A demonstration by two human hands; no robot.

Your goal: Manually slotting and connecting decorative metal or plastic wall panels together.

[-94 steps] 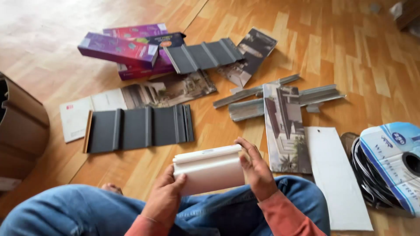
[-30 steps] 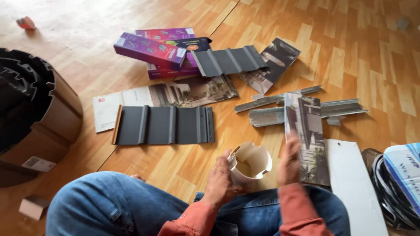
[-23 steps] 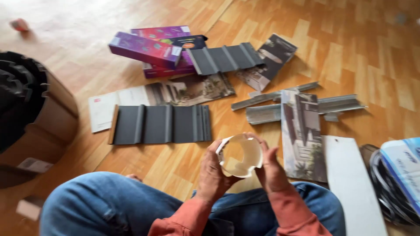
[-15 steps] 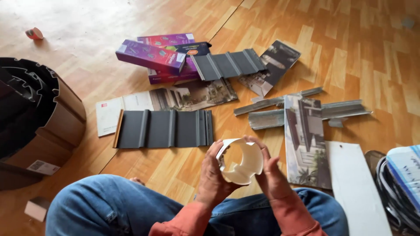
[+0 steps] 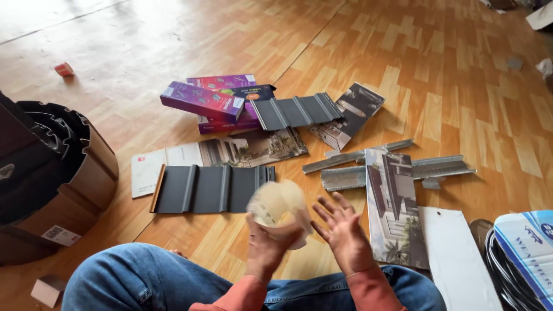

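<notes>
I sit on a wooden floor with my knees in blue jeans at the bottom of the view. My left hand (image 5: 266,245) grips a pale cream curved profile piece (image 5: 278,206), blurred by motion, held end-on above my lap. My right hand (image 5: 341,229) hovers just right of it with fingers spread, holding nothing. A dark grey ribbed panel (image 5: 212,188) lies flat on the floor just beyond my hands.
A dark box of rolled black material (image 5: 43,173) stands at left. Purple boxes (image 5: 204,102), a second grey panel (image 5: 296,110), brochures (image 5: 394,207), metal strips (image 5: 397,170) and a white board (image 5: 458,259) lie around. A blue-white bag (image 5: 527,245) sits at right.
My right hand has let go of the cream piece and opened beside it. My left hand keeps hold and turns the piece, which is now blurred.
</notes>
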